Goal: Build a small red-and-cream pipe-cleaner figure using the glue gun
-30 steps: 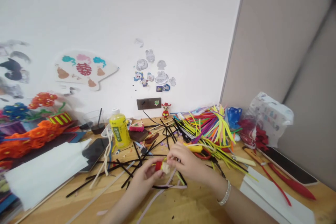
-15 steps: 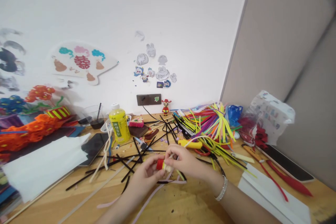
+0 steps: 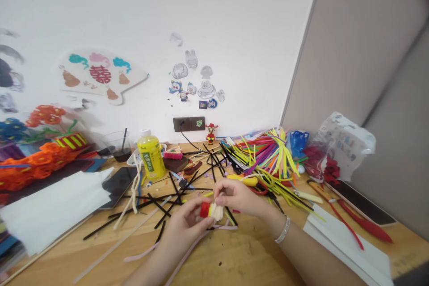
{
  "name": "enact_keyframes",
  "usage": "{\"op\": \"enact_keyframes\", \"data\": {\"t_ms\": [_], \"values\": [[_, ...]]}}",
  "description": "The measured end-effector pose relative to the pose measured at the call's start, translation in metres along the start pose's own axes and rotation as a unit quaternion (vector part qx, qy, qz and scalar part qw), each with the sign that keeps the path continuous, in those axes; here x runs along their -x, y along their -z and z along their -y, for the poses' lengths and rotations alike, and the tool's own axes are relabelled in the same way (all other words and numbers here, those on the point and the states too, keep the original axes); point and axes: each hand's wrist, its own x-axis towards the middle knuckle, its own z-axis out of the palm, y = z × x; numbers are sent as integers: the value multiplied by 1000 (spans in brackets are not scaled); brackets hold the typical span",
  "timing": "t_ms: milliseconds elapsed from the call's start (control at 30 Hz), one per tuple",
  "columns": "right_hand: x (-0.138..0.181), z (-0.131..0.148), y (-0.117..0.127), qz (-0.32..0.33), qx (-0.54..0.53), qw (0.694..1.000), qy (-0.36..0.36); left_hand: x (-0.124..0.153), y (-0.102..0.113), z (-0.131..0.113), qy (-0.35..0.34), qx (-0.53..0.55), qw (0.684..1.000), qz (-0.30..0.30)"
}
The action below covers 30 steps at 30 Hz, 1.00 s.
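Left hand [image 3: 186,223] pinching small red-and-cream fuzzy piece [image 3: 210,210], low over counter [image 3: 234,263] | right hand [image 3: 236,196] fingertips closed on its cream end | best done: hold red end firm, wind tight, keep clear of loose black stems [image 3: 161,208] | yellow bottle [image 3: 150,154] well apart
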Motion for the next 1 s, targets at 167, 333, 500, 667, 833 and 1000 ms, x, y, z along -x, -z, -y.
{"op": "enact_keyframes", "data": {"t_ms": [167,333,500,667,833,1000], "values": [[0,1,-3,-28,-2,999,29,5,-1,0,-24,-12,999,27],[0,-5,-9,-28,-62,998,12,8,-3,-2,-46,6,999,24],[-2,-14,-12,-46,-86,995,-7,11,-1,-4,-73,-5,997,15],[-2,-17,-27,-86,-100,991,-18,10,3,-4,-148,-65,986,-45],[-1,-16,-41,-139,-126,982,-36,8,4,-10,-217,-126,966,-62],[1,-17,-49,-141,-106,983,-54,7,3,-9,-204,-108,970,-81]]}}
